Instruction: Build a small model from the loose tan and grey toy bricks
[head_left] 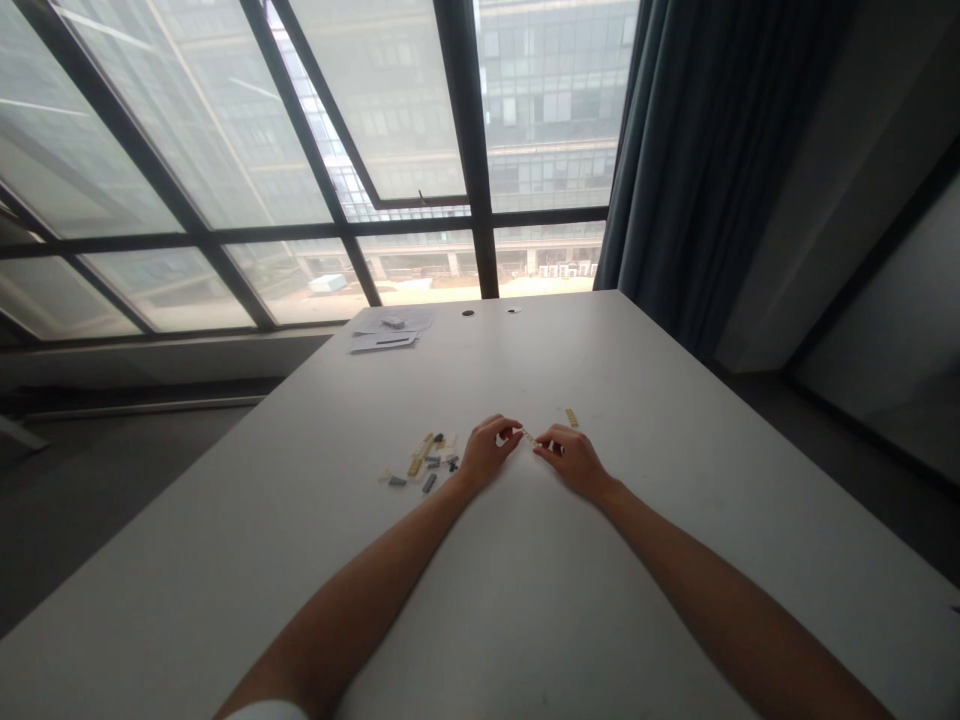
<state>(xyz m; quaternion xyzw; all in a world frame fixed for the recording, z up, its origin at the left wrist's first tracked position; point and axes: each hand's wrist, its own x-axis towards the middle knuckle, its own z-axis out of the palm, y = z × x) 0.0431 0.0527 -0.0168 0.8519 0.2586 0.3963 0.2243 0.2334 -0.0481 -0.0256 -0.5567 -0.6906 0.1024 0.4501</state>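
Note:
Between my two hands is a small cream studded strip [529, 437] that looks like a toy building brick. My left hand [489, 450] pinches its upper left end between thumb and fingers. The lower right end is in the fingertips of my right hand [571, 459], also closed. Beside my left hand lies a loose group of small pieces, among them a long tan brick [420, 455], a grey brick [429, 483] and a dark round piece [439, 438]. A tan studded plate [572, 417] rests just beyond my right hand.
The white table [480, 370] stretches to the windows. Paper sheets [384, 342] lie at its far left corner, with a small pale item on them. Two round fittings, one a dark disc [468, 313], sit near the far edge. A dark curtain [697, 180] hangs at the right.

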